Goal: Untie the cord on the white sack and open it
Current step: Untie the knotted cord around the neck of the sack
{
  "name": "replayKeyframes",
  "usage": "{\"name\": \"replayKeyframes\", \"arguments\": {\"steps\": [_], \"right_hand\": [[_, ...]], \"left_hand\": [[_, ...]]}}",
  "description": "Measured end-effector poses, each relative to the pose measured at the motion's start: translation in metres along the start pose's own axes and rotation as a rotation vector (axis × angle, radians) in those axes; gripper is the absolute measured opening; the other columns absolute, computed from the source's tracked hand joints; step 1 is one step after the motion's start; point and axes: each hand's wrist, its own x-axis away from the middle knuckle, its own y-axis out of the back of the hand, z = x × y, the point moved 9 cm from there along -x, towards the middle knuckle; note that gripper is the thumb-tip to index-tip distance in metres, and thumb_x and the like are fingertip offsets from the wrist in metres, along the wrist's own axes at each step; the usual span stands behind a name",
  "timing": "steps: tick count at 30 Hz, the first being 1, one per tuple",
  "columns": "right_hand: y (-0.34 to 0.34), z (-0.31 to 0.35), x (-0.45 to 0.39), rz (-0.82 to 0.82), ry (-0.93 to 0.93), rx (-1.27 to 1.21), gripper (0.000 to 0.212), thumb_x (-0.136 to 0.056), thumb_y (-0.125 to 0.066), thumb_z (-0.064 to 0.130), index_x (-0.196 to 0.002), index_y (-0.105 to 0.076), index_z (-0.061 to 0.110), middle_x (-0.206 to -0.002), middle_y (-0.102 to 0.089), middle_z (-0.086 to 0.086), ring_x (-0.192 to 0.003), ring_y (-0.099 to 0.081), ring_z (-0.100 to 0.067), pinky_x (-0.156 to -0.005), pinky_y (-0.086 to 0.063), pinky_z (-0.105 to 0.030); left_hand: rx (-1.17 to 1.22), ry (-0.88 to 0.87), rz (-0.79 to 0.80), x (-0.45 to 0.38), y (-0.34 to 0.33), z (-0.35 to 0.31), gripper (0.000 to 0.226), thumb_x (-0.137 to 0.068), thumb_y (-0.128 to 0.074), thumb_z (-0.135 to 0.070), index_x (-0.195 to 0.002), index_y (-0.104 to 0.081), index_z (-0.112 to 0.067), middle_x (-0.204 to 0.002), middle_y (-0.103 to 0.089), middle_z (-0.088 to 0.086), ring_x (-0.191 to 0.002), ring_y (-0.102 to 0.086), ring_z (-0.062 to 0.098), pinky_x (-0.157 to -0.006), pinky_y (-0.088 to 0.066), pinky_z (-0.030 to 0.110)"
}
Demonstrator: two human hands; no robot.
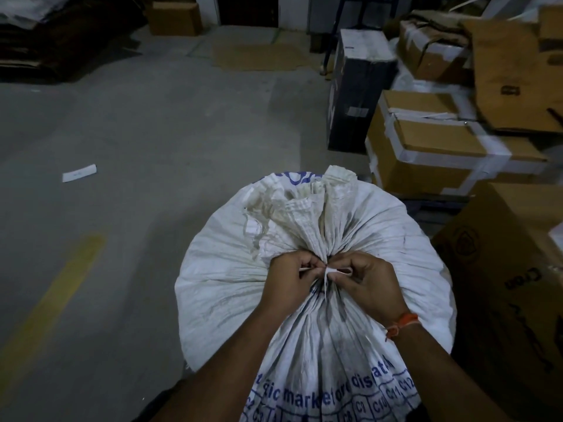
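A big white woven sack (380, 239) with blue print stands upright in front of me, its neck gathered and bound by a white cord (330, 272). The loose mouth of the sack flares out beyond the knot. My left hand (288, 278) pinches one cord end on the left side of the knot. On the right side, my right hand (368, 284) pinches a loop of the same cord. An orange thread band circles my right wrist. The knot itself is mostly hidden between my fingers.
Taped cardboard boxes (432, 147) and a black carton (356, 86) are stacked to the right of the sack. A large brown box (511, 284) stands close at the right. Grey concrete floor with a yellow line (54, 296) and a white paper scrap (79, 172) lies left.
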Motion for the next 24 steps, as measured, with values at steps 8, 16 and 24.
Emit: {"name": "replayKeyframes", "arguments": {"steps": [8, 16, 24], "right_hand": [[0.004, 0.003, -0.001, -0.012, -0.014, -0.003, 0.014, -0.077, -0.083, 0.004, -0.089, -0.080, 0.010, -0.094, -0.076, 0.005, -0.088, -0.072, -0.002, -0.079, -0.054, -0.012], [0.000, 0.007, -0.001, -0.006, -0.005, 0.019, 0.015, -0.078, -0.083, 0.006, -0.091, -0.081, 0.015, -0.094, -0.077, 0.007, -0.090, -0.072, -0.003, -0.080, -0.055, -0.015], [-0.001, 0.011, -0.001, -0.007, -0.010, 0.035, 0.014, -0.078, -0.084, 0.008, -0.090, -0.081, 0.014, -0.095, -0.077, 0.007, -0.090, -0.071, 0.000, -0.080, -0.053, -0.011]], "left_hand": [[0.000, 0.007, -0.002, 0.000, 0.014, 0.007, 0.003, -0.085, -0.080, -0.015, -0.088, -0.081, -0.017, -0.083, -0.080, -0.006, -0.080, -0.075, 0.005, -0.076, -0.058, 0.018], [0.032, 0.029, -0.036, 0.002, 0.005, 0.005, 0.003, -0.087, -0.079, -0.016, -0.089, -0.082, -0.017, -0.085, -0.081, -0.004, -0.077, -0.075, 0.005, -0.073, -0.060, 0.021], [0.033, 0.038, -0.054, 0.006, 0.005, 0.006, 0.008, -0.087, -0.079, -0.011, -0.090, -0.083, -0.017, -0.079, -0.078, -0.011, -0.074, -0.076, 0.007, -0.072, -0.062, 0.023]]}}
